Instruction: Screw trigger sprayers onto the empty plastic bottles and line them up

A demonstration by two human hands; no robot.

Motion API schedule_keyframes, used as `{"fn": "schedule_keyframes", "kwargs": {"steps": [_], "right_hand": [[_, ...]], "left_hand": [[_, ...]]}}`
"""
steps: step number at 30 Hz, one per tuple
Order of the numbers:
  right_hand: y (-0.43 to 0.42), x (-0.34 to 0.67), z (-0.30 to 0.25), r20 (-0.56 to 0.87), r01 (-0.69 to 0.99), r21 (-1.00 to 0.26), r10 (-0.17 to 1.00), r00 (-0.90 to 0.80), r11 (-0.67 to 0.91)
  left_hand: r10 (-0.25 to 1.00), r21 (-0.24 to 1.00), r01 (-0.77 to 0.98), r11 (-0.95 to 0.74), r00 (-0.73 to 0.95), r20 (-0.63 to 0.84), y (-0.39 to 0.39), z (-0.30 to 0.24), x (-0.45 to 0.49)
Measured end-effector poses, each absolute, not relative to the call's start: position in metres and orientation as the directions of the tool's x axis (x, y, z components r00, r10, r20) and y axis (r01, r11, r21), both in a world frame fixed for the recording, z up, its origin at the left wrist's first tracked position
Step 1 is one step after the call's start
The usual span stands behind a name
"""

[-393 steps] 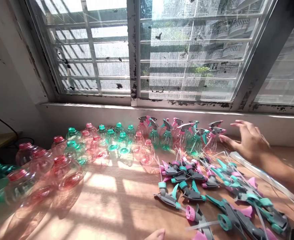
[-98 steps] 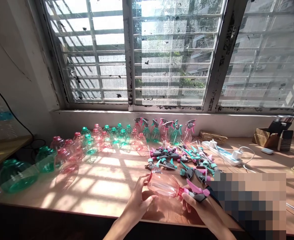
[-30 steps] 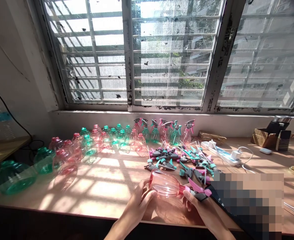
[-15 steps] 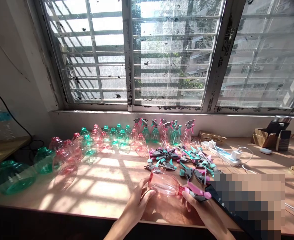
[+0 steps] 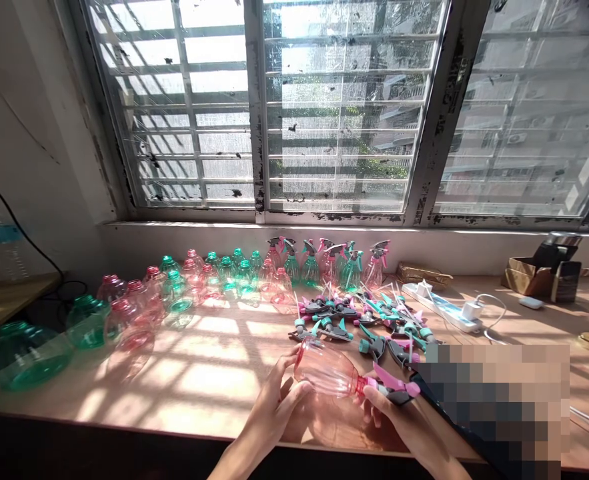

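The pink plastic spray bottle (image 5: 327,373) lies sideways over the wooden desk (image 5: 199,407), near its front edge; I have my left hand (image 5: 279,413) curled round its body; my right hand (image 5: 394,427) closes narrowly on the grey-and-pink trigger head (image 5: 397,392) at its neck; loose trigger heads (image 5: 334,327) lie just beyond.

Here's a pink translucent plastic spray bottle (image 5: 324,373), empty and lying on its side in the air, base to the left, neck to the right. The left hand (image 5: 279,407) wraps around the body near the base, fingers spread across the clear pink plastic. Over at the neck, a trigger spray head (image 5: 395,392) sits against the pink collar (image 5: 361,385), its grey body and bright pink trigger pointing right. The right hand (image 5: 391,417) is right there, fingers curled beneath the head, gripping it close to the neck.
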State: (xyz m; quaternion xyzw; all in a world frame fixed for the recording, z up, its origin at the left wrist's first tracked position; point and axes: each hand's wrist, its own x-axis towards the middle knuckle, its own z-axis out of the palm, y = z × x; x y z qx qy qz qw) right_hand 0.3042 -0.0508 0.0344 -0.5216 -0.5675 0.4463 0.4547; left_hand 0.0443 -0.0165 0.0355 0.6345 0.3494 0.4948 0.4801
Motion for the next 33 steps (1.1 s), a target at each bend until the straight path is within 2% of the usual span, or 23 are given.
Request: {"fn": "schedule_keyframes", "kwargs": {"steps": [3, 12, 23, 33], "right_hand": [[-0.051, 0.303, 0.035, 0.069, 0.157, -0.985, 0.998, -0.015, 0.070], [-0.049, 0.305, 0.028, 0.060, 0.098, -0.993, 0.996, -0.071, 0.067], [-0.050, 0.306, 0.030, 0.071, 0.121, -0.989, 0.995, -0.072, 0.079], [-0.048, 0.307, 0.029, 0.086, 0.166, -0.982, 0.995, -0.043, 0.092]], "left_hand": [[0.915, 0.957, -0.058, -0.283, 0.284, 0.288, -0.012, 0.030, 0.044], [0.929, 0.973, -0.090, -0.214, 0.289, 0.231, -0.016, 0.036, 0.043], [0.919, 0.972, -0.091, -0.217, 0.317, 0.235, -0.010, 0.027, 0.042], [0.888, 0.948, -0.061, -0.313, 0.334, 0.315, -0.009, 0.029, 0.040]]}}
